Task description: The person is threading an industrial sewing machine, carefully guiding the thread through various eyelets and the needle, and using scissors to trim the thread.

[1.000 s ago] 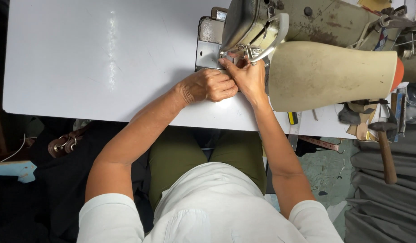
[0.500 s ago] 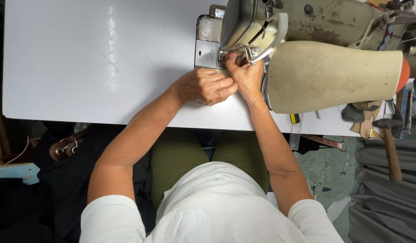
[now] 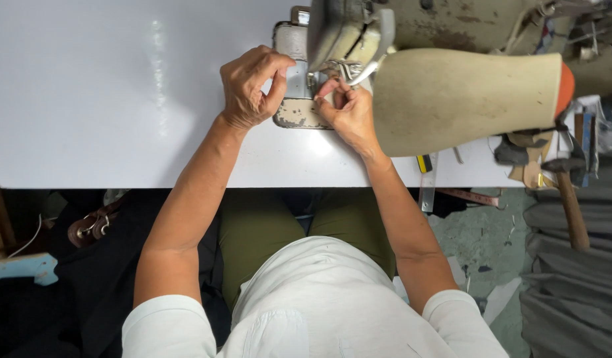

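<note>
I sit at a beige sewing machine (image 3: 465,99) on a white table (image 3: 120,99). My left hand (image 3: 251,86) is curled, with thumb and forefinger at the left edge of the worn metal bed plate (image 3: 296,114); nothing shows in it. My right hand (image 3: 345,111) is pinched just below the presser foot and needle area (image 3: 342,69), under the machine head (image 3: 345,26). Whatever sits between its fingertips is too small to make out. The two hands are a little apart, with the plate between them.
A hammer with a wooden handle (image 3: 571,199) lies at the right edge of the table, beside scraps and small tools (image 3: 518,156). A metal ruler (image 3: 428,189) hangs over the front edge. Dark bags (image 3: 87,229) sit on the floor at the left, grey cloth (image 3: 574,298) at the right.
My left hand has drawn away from the right hand and moved to the left side of the plate. The right hand stays pinched at the needle area. The view has shifted slightly.
</note>
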